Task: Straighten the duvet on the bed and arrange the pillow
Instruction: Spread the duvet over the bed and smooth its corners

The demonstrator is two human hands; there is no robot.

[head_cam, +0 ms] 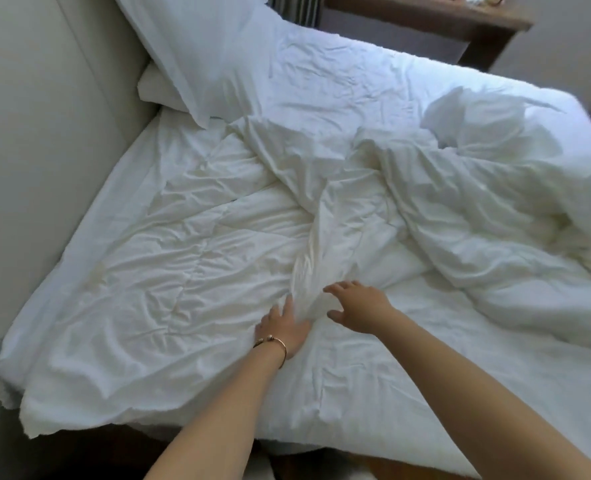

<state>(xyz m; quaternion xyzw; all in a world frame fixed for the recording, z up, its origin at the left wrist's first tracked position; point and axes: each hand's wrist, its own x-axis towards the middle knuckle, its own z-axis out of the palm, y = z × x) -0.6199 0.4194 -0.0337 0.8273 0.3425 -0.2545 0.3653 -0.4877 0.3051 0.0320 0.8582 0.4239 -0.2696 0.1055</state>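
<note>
A rumpled white duvet point(218, 244) covers the near and right parts of the bed, bunched into a heap at the right. My left hand point(283, 327), with a bracelet on the wrist, grips a raised fold of the duvet near the bed's near edge. My right hand point(360, 306) hovers just right of that fold with its fingers spread, and holds nothing. A white pillow point(197, 53) leans against the headboard at the top left, with a second pillow point(155, 88) partly hidden beneath it.
A padded grey headboard point(45, 116) runs along the left. The bare white sheet point(356, 81) shows at the far side of the bed. A wooden table point(460, 22) stands beyond the bed at the top right. The bed's near edge overhangs a dark floor point(114, 452).
</note>
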